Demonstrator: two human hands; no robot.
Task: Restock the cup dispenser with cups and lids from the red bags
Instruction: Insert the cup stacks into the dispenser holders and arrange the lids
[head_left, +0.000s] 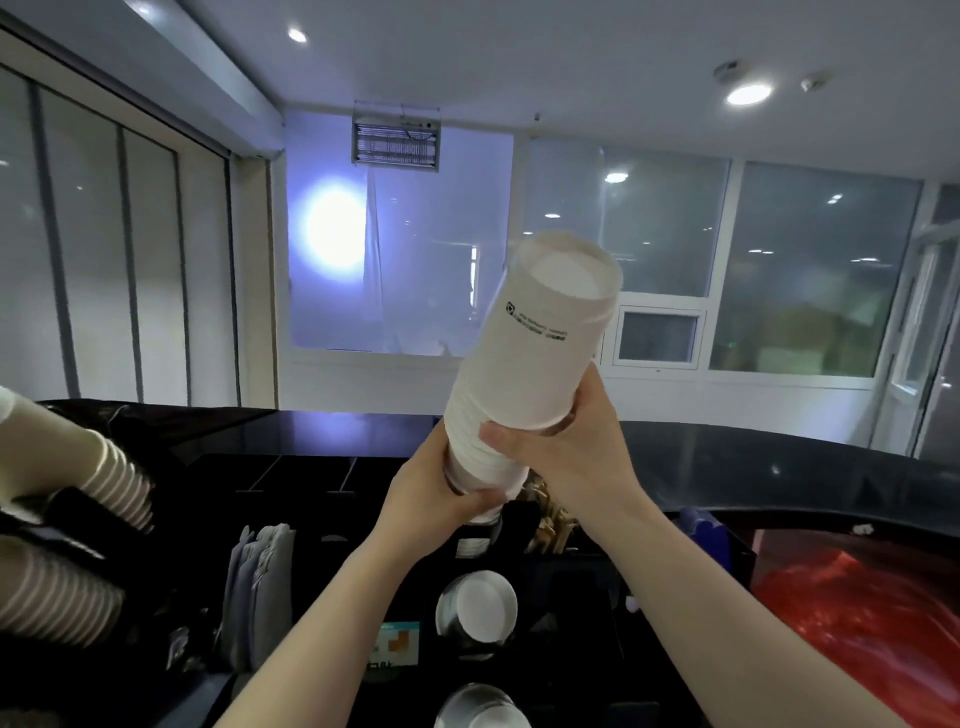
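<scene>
A tall stack of white paper cups (535, 358) is held up in the middle of the view, bottoms up and tilted to the right. My left hand (436, 488) grips the lower end of the stack. My right hand (561, 447) grips it just above, thumb across the front. Below them stands the black cup dispenser (571, 597), with a round opening showing white cups (480, 605) and a second opening (480, 706) at the bottom edge. A red bag (857, 623) lies at the lower right.
Two stacks of ribbed paper cups (78, 519) jut in from the left. Grey folded napkins (260, 587) and wooden stirrers (550, 519) sit in the black organiser. A dark counter (753, 462) curves behind, with windows beyond.
</scene>
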